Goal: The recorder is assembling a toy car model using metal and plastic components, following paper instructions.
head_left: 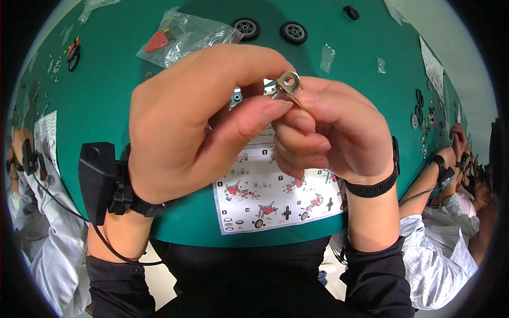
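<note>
Close in front of me, both hands meet at a small silver metal bracket (289,81) with a round hole in its rounded end. My left hand (183,119) pinches it between thumb and forefinger. From the other side, my right hand (339,124) grips its thin lower edge with the thumb and forefinger, the other fingers curled in. Part of the bracket is hidden by my fingertips. Behind the left fingers, some metal pieces (237,97) show only partly. Below my hands lies a printed instruction sheet (275,212) with pictures of a red model motorcycle.
Beyond my hands lie a clear plastic bag (193,37) with a red part (157,41), and two black wheels (245,28) (294,32). Small plastic scraps (327,58) are farther right. On both sides, other people's arms (432,180) rest near loose parts on the green table (101,106).
</note>
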`<state>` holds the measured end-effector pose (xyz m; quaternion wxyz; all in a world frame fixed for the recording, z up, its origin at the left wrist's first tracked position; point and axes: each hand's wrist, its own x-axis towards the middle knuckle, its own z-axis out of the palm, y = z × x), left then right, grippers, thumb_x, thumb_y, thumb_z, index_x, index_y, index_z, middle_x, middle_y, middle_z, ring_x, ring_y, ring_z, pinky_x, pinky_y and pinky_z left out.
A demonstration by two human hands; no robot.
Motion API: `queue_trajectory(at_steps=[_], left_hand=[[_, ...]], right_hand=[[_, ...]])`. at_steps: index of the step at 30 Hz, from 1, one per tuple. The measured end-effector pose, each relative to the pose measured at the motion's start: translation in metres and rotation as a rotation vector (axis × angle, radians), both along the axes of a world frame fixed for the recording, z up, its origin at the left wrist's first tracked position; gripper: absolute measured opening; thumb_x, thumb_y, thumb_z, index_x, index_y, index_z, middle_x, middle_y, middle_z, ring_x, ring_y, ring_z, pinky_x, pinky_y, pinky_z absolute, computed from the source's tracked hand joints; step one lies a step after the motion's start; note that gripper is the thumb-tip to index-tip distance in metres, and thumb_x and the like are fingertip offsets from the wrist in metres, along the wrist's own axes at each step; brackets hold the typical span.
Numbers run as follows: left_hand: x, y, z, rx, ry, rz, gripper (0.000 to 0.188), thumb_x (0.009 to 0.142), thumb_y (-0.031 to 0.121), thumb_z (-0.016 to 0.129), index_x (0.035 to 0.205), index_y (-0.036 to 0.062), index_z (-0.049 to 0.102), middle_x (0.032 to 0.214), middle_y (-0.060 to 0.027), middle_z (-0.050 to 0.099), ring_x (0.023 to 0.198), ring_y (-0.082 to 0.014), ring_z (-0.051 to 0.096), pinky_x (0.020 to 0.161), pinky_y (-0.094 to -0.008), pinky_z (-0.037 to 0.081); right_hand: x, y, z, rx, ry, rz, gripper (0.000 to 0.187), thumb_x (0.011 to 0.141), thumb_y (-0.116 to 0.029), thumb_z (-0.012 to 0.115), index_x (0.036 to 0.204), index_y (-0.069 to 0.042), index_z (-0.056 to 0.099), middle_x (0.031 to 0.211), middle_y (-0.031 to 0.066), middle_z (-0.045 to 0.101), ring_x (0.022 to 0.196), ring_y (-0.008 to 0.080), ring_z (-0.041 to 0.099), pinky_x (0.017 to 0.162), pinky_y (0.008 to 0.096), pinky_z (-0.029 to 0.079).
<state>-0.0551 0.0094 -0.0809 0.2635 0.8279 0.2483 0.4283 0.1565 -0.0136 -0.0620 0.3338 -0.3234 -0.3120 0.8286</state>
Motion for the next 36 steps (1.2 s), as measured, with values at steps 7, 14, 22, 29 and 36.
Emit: queue_trajectory(at_steps=[7,14,22,29,36], left_hand=[[0.003,-0.002,-0.005,-0.055,-0.076,0.018,0.023,0.091,0.001,0.065,0.113,-0.0049,0.062,0.105,-0.0127,0.067,0.085,-0.0143,0.063,0.075,-0.0247,0.049],[0.003,0.002,0.006,0.022,0.013,0.067,0.015,0.092,-0.002,0.062,0.107,-0.0051,0.063,0.095,-0.0136,0.068,0.082,-0.0205,0.064,0.076,-0.0285,0.049],[-0.004,0.019,0.002,0.023,0.009,0.034,0.013,0.092,-0.001,0.058,0.103,-0.0049,0.063,0.09,-0.0124,0.066,0.078,-0.0195,0.063,0.072,-0.0282,0.048],[-0.007,0.022,0.007,-0.023,0.018,0.007,0.012,0.094,0.003,0.056,0.101,-0.0036,0.063,0.088,-0.0108,0.065,0.075,-0.0179,0.062,0.07,-0.0275,0.047],[-0.008,0.025,0.008,0.014,0.031,-0.015,0.008,0.092,0.002,0.058,0.097,-0.0032,0.061,0.087,-0.0121,0.064,0.072,-0.0209,0.06,0.068,-0.029,0.047]], right_hand=[[0.002,0.001,0.0,0.036,-0.023,0.054,0.029,0.102,-0.028,0.045,0.081,-0.006,0.046,0.057,0.0003,0.039,0.045,0.0111,0.038,0.048,0.0317,0.041],[0.001,0.006,-0.007,0.096,0.017,0.03,0.03,0.102,-0.032,0.047,0.087,-0.005,0.047,0.058,0.001,0.04,0.045,0.0112,0.038,0.048,0.0307,0.041],[-0.01,0.017,-0.006,0.109,-0.02,0.015,0.031,0.102,-0.033,0.049,0.088,-0.005,0.048,0.057,0.0015,0.04,0.046,0.0113,0.038,0.049,0.0304,0.04],[-0.014,0.02,0.001,0.097,-0.083,0.032,0.034,0.102,-0.034,0.045,0.092,-0.002,0.051,0.061,0.0007,0.038,0.048,0.0121,0.036,0.051,0.0301,0.037],[-0.017,0.021,0.004,0.066,-0.086,0.033,0.043,0.102,-0.043,0.039,0.088,-0.003,0.049,0.066,0.0013,0.037,0.054,0.0143,0.035,0.058,0.03,0.036]])
